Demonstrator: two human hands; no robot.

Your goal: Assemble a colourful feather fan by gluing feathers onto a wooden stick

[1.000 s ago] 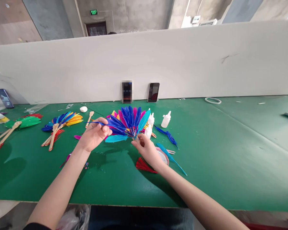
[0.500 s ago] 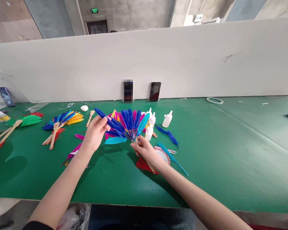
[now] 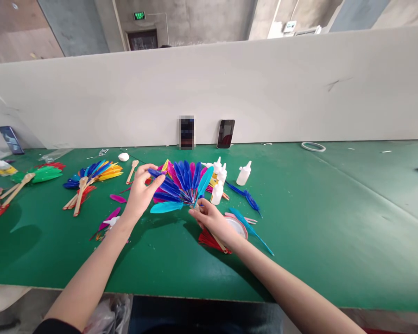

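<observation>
My right hand [image 3: 211, 219] grips a feather fan [image 3: 186, 180] at its base, where the quills come together. Dark blue feathers spread across it, with magenta ones behind and a light blue feather at either side. At the fan's upper left, my left hand [image 3: 141, 191] pinches the tip of a dark blue feather [image 3: 156, 173] between thumb and fingers. That feather's lower end cannot be told from the others. A red tassel [image 3: 211, 240] hangs below my right hand, and the fan's handle is mostly covered by the hand.
White glue bottles [image 3: 243, 174] stand behind the fan. Loose blue feathers [image 3: 249, 199] and a round lid [image 3: 237, 227] lie to the right. Feather fans [image 3: 80, 185] rest at the left, near magenta feathers [image 3: 110, 218]. Two phones [image 3: 225, 133] lean against the white partition [image 3: 281, 93].
The blue feather in my left hand has moved down and right, closer among the fan's other feathers. My right hand keeps its grip on the base.
</observation>
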